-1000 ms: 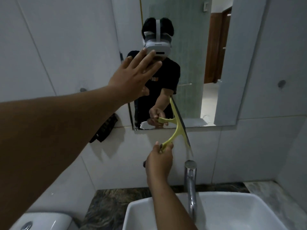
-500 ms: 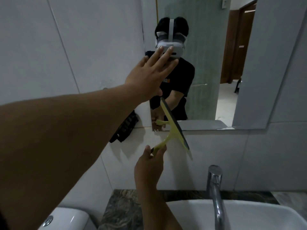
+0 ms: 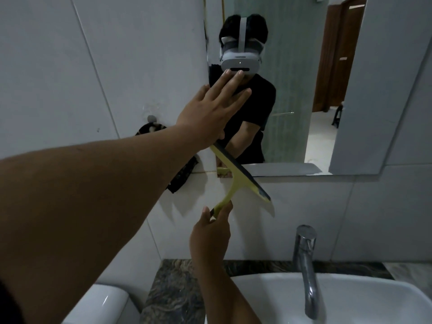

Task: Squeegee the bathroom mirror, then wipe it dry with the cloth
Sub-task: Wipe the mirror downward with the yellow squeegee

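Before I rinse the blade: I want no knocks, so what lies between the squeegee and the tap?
Nothing, in the head view: only bare white wall tile separates the squeegee from the tap.

You are standing at a dark marbled countertop [image 3: 177, 298] running along the tiled wall [image 3: 93, 66]. A white basin [image 3: 364, 298] is sitting on it, with a chrome tap [image 3: 305, 258] rising behind the bowl.

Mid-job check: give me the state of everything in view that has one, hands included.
Left hand: open, flat, raised at the mirror's left edge.
Right hand: closed on the squeegee handle.
Squeegee: blade tilted, crossing the mirror's bottom edge.
Mirror: no streaks or drops discernible.
Dark cloth: hanging on the wall hook, unused.
Tap: no water running.
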